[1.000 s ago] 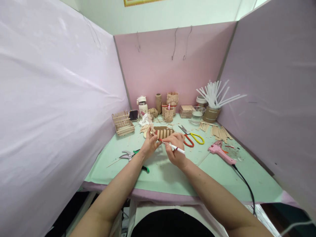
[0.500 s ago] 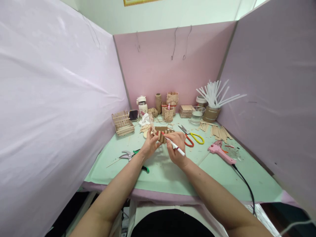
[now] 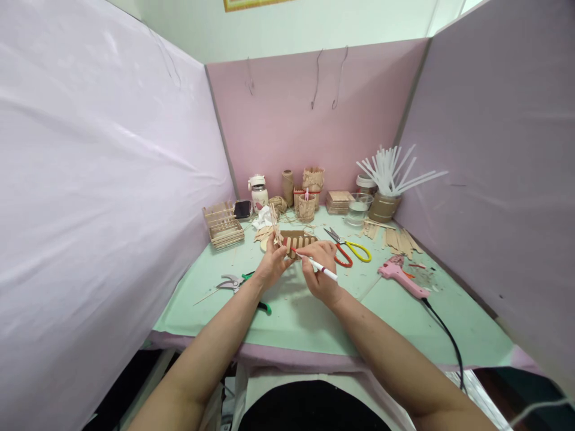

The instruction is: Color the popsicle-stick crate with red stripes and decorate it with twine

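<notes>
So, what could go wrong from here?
The pen in the right hand might slip and leave red on the left hand, since its tip works near those fingers at the striped piece.

The right hand could also bump the scissors lying close beside it.

And the black cord runs over the table's edge, so a snag might drag the pink glue gun.

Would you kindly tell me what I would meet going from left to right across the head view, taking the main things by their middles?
Wooden stick holder → left hand → striped craft piece → right hand → scissors → pink glue gun.
</notes>
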{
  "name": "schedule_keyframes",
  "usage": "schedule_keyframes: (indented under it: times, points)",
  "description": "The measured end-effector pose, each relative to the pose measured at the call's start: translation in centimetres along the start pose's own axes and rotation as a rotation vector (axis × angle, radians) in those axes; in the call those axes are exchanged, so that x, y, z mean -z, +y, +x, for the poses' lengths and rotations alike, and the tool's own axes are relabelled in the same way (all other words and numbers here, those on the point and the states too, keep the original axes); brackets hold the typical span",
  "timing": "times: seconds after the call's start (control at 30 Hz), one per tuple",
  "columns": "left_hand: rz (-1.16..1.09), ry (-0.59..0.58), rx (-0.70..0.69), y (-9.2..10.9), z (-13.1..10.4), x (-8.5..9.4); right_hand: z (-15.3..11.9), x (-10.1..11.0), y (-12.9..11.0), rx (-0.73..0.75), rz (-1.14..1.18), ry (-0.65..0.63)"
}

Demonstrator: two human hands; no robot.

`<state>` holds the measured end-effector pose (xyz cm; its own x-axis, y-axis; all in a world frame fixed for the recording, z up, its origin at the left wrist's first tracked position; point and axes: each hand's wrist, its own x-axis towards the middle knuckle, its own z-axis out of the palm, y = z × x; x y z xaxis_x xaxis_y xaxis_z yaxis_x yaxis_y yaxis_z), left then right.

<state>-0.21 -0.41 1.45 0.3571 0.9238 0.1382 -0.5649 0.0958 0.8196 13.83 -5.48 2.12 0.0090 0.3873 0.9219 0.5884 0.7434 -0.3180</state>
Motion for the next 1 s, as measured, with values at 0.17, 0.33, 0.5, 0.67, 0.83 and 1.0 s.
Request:
schedule_keyframes:
  times: [0.17, 0.33, 0.5, 0.67, 0.83, 1.0]
  points:
    - [0.001, -0.005, -0.003, 0.01, -0.02, 0.01, -0.05, 0.02, 0.04, -0.024, -0.009, -0.007]
    - [0.004, -0.005, -0.003, -0.08, 0.03, 0.13, -0.04, 0.05, -0.07, -0.014, 0.000, -0.024]
    - [0.003, -0.012, -0.004, -0.07, 0.02, 0.12, -0.01, -0.07, 0.10, -0.003, -0.036, 0.018]
    - [0.003, 0.001, -0.001, -0.09, 0.07, 0.15, -0.05, -0.08, 0.15, 0.019, -0.020, 0.004]
    - [0.008, 0.003, -0.004, -0.24, 0.20, 0.25, -0.12, -0.09, 0.21, 0.016, -0.026, 0.004]
    - [0.015, 0.030, 0.000, -0.18, 0.11, 0.07, -0.21, -0.21, 0.49, 0.009, -0.068, 0.005]
